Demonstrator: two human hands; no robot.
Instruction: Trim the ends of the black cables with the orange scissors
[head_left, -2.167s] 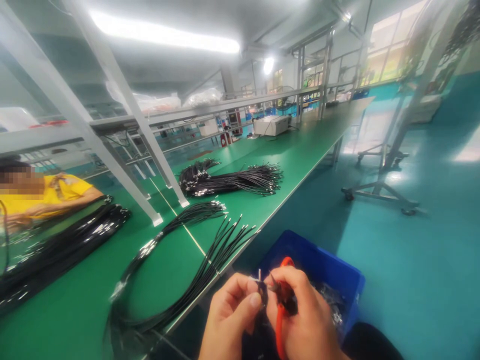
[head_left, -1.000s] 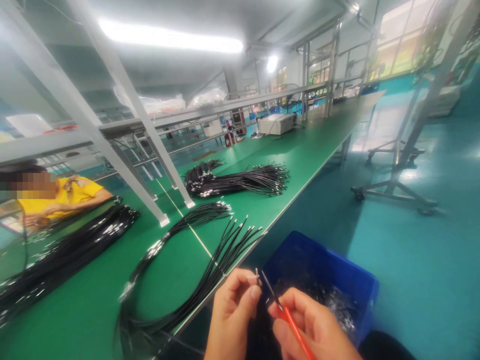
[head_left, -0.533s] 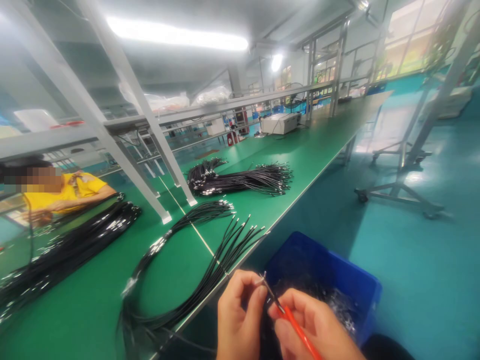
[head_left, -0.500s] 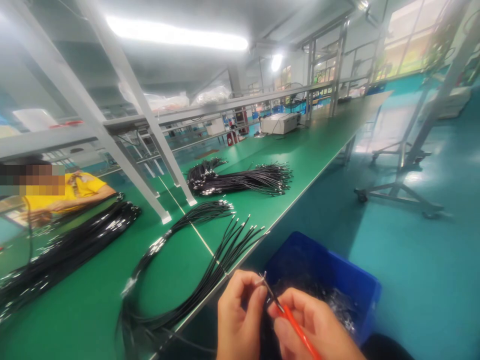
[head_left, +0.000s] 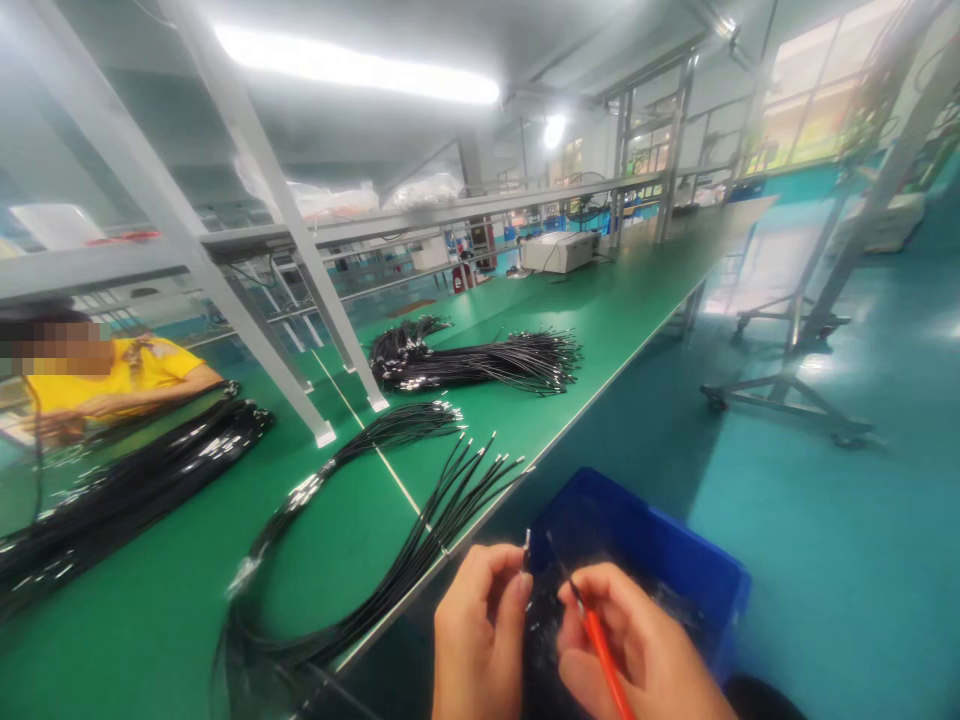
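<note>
My left hand (head_left: 484, 620) is closed, with thumb and forefinger pinching the end of a black cable (head_left: 526, 562) whose pale tip points up. My right hand (head_left: 626, 635) wraps round a slim tool with an orange-red handle (head_left: 606, 660); its thin dark tip rises toward the upper left, apart from the cable end. I cannot make out the tool's exact kind. Both hands are at the bench's front edge, above a blue bin (head_left: 652, 535). Left of them a curved bundle of black cables (head_left: 259, 545) with pale ends lies on the green bench top (head_left: 337, 560).
Farther along the bench lies another cable bundle (head_left: 480, 362), with a white box (head_left: 559, 252) behind it. More cables (head_left: 142, 490) lie at the left, near a person in a yellow top (head_left: 127, 375). Grey posts (head_left: 300, 250) rise from the bench. A wheeled stand (head_left: 787, 390) is on the right.
The tool's tip has moved right, away from the cable end it was touching. My right hand has shifted slightly right. The view has turned a little.
</note>
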